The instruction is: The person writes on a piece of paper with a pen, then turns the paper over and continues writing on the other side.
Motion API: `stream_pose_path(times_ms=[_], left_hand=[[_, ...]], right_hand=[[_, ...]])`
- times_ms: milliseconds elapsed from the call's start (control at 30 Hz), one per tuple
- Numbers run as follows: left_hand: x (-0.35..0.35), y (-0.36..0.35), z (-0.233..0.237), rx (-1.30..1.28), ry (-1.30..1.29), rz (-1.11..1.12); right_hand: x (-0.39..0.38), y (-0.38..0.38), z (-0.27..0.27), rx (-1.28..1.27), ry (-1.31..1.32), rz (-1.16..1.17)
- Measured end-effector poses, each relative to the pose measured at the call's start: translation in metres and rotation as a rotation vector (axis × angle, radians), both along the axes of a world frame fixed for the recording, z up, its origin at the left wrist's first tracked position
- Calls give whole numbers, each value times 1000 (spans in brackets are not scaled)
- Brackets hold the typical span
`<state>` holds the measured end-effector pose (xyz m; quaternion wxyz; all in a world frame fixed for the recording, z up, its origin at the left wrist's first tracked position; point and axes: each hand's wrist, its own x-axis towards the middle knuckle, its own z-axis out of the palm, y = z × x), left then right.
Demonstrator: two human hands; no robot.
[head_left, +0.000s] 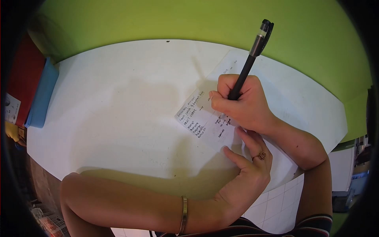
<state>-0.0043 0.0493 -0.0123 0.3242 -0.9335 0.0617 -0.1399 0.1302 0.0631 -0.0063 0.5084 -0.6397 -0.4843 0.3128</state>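
My right hand [250, 102] is closed around a black pen [245, 75], which leans up and to the right with its capped-looking clip end high. The pen's writing tip is hidden behind my fingers. Beneath that hand lies a sheet of white paper [211, 128], turned at an angle and covered with handwritten lists, including "FRUIT SHAKE" and "Mango". My left hand [252, 164], wearing a ring, rests at the paper's near edge with its fingers stretched out and the thumb apart. It holds nothing. A bracelet [184, 215] circles my left wrist.
The white table [118, 106] has a curved edge and meets a green wall [138, 19]. At the far left stand a blue plastic container [44, 96] and a red surface [23, 75]. White grid-lined material [282, 201] shows below the table on the right.
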Motion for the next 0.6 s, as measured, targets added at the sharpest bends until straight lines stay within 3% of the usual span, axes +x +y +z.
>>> stream_pose_path(times_ms=[600], left_hand=[[1,-1,-1,-22,-7,11]], right_hand=[[2,0,-2,26,-43,-16]])
